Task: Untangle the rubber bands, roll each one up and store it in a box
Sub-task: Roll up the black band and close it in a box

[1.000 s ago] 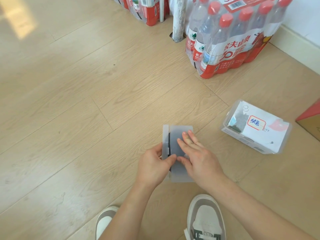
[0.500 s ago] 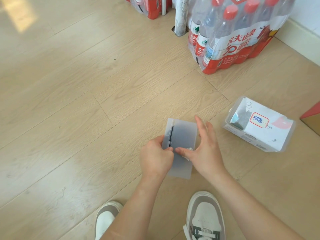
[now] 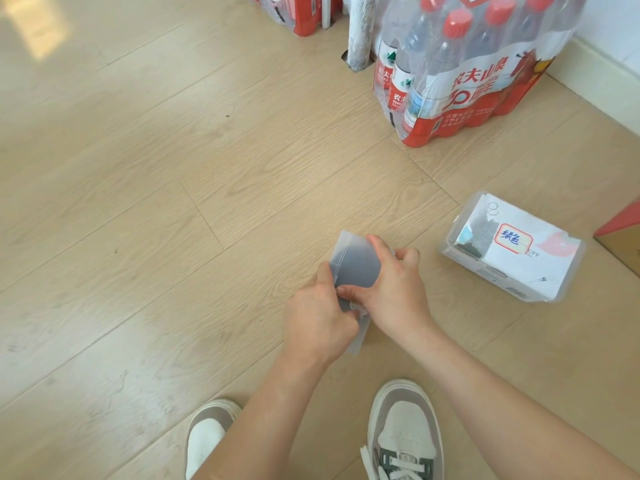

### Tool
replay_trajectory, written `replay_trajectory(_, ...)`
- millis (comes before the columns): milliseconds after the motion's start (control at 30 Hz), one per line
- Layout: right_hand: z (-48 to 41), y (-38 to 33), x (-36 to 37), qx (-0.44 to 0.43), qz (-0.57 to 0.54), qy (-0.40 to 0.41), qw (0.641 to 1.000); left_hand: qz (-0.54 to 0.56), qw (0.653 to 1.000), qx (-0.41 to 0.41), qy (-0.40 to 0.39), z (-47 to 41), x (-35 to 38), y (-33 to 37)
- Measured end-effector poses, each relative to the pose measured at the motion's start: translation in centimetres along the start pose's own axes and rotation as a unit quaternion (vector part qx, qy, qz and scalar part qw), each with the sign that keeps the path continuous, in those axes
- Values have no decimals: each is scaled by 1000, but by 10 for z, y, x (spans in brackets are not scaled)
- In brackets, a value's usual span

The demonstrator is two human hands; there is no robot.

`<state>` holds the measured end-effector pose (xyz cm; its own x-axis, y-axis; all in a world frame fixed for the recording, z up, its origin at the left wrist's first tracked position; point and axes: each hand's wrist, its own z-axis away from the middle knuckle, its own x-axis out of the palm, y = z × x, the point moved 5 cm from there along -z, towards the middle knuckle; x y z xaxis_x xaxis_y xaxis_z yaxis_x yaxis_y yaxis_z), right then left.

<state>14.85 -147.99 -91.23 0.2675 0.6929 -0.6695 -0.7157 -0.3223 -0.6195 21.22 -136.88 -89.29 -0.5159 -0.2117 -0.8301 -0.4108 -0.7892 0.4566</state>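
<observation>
Item, as I see it: frosted plastic box [image 3: 353, 265], down by the wood floor [image 3: 173, 202]; left hand [image 3: 318, 323] pinching its left edge, right hand [image 3: 398, 289] curled round its right side; contents unclear

Pale wood-plank floor [image 3: 173, 202], white baseboard [image 3: 602, 74], sunlit patch [image 3: 38, 26].

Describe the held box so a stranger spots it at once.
From the red pack of water bottles on the floor, come toward the shoes. Midway, the left hand and right hand grip a flat box. It is frosted grey and unlabelled, unlike the clear packet with a white label beside it.
</observation>
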Motion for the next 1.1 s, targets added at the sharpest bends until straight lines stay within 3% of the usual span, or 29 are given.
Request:
replay_trajectory(133,0,-3,-2,4,-14,-8,1000,-46,997,-20,-53,3,11,4)
replay_trajectory(300,-10,5,-7,7,-16,-43,999,-54,997,-24,-43,0,15,-1)
replay_trajectory(400,-22,22,-14,76,-122,-61,988,-131,984,106,57,6,7,1)
replay_trajectory(467,-22,28,-16,84,-106,-56,989,-161,961,200,99,12,9,-2)
replay_trajectory(567,-10,33,-2,67,-61,-54,994,-145,955,257,39,18,27,-17)
replay_trajectory(633,-4,34,6,59,-56,-43,996,-54,973,225,18,17,24,-22)
replay_trajectory(700,-6,35,9,75,-71,-34,994,39,983,164,75,6,5,-27)
replay_trajectory(767,-7,35,10,83,-64,-45,993,-11,984,84,154,-9,-18,-36)
replay_trajectory(833,-5,32,8,74,-54,-34,995,-16,993,-22,114,-22,-24,-53)
replay_trajectory(900,-4,28,4,60,-30,-13,998,40,995,-78,47,-24,-18,-65)
replay_trajectory(1000,-7,28,-9,29,47,31,998,36,998,-42,25,-24,-14,-56)
replay_trajectory(1100,-18,31,-54,-70,160,175,969,-79,997,-9,-24,-26,-7,-42)
